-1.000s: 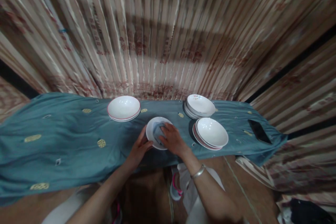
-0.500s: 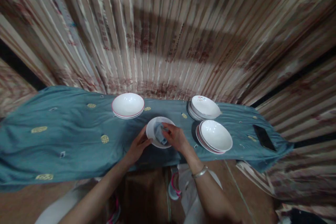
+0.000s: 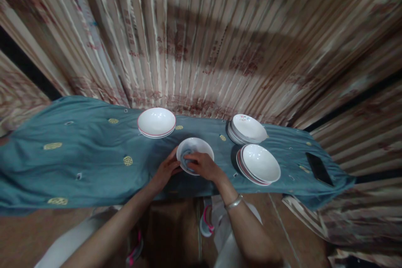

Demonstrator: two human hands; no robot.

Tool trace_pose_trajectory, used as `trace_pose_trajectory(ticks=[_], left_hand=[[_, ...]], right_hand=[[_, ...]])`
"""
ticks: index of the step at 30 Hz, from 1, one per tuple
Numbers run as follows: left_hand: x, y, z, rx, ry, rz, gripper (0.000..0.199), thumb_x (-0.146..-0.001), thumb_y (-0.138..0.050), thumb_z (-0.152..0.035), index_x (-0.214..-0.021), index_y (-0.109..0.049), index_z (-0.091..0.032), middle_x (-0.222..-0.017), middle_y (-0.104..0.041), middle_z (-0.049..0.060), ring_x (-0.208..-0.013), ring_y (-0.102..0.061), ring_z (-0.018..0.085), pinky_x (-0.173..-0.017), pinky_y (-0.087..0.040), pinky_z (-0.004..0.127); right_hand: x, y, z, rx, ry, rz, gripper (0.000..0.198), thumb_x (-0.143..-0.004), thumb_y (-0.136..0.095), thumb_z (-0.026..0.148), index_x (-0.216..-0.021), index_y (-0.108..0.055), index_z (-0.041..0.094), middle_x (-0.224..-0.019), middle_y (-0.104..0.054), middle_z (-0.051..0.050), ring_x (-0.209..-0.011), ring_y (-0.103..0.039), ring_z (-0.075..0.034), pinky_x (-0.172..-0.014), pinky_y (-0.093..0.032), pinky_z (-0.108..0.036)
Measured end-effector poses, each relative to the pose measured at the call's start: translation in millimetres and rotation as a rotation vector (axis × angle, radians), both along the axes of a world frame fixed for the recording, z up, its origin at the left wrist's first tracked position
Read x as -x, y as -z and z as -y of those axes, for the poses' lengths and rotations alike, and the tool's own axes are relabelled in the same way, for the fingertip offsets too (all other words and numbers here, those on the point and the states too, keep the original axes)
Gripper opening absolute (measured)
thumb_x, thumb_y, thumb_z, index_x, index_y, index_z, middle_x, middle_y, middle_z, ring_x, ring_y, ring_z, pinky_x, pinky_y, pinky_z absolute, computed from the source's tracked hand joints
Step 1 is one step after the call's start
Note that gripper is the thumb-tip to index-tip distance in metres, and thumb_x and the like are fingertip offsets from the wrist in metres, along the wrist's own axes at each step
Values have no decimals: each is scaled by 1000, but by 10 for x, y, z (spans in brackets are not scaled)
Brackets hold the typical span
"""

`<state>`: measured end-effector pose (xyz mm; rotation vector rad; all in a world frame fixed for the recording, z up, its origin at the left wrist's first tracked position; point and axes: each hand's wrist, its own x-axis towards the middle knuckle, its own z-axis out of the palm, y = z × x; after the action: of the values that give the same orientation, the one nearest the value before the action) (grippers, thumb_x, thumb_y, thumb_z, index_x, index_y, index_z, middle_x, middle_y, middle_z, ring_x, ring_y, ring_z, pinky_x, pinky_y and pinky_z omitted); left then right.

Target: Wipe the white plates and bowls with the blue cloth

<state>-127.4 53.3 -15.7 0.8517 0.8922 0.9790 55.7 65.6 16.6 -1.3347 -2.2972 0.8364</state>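
A white bowl (image 3: 205,145) sits in front of me near the table's front edge. My left hand (image 3: 168,169) grips its left rim. Inside the bowl, my right hand (image 3: 202,165) presses a blue-grey cloth (image 3: 187,155) against the inner wall; the fingers partly cover the cloth. Behind the bowl to the left stands a small stack of white bowls with a red rim (image 3: 157,121). On the right are two more stacks: white bowls with a floral print (image 3: 249,127) at the back and plain white bowls (image 3: 261,162) nearer to me.
A blue-green cloth with yellow patterns (image 3: 100,167) covers the long, narrow table. Toward its right end lies a black phone (image 3: 319,169). A pleated, patterned curtain (image 3: 201,50) hangs right behind the table.
My right hand has shifted left and pushed the cloth lower along the bowl's inner left side. My left hand keeps its hold on the rim. The view has moved slightly.
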Motion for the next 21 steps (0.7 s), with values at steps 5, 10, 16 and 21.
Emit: trace_pose_trajectory(ticks=[5,10,16,21], left_hand=[[-7,18,-6,16,-33,3,80,-70,-73,-33,-144,-47,-20,-140,-58,11,-126,-55,33,-96,-53,43],[-10,28,-6,14,-46,0,83,-69,-74,-33,-146,-46,-19,-138,-60,12,-123,-57,33,-97,-52,45],[-9,-14,14,-3,-36,-30,83,-69,-74,-35,-146,-47,-19,-136,-62,12,-124,-56,34,-98,-51,46],[-3,-33,16,-27,-19,-42,81,-70,-73,-36,-145,-47,-19,-130,-66,12,-119,-60,33,-95,-52,44]], right_hand=[[152,148,-43,-143,67,-152,37,-88,-55,14,-124,-65,19,-120,-69,-9,-111,-64,-21,-100,-48,-35],[276,140,-81,-302,84,-39,41,-93,-45,13,-132,-56,14,-131,-58,-14,-122,-55,-23,-106,-44,-38],[264,34,-188,-391,164,289,34,-94,-42,11,-121,-62,14,-122,-60,-14,-110,-56,-23,-103,-45,-37],[124,-3,-261,-410,255,450,32,-96,-39,10,-113,-66,12,-124,-60,-17,-115,-52,-23,-104,-40,-38]])
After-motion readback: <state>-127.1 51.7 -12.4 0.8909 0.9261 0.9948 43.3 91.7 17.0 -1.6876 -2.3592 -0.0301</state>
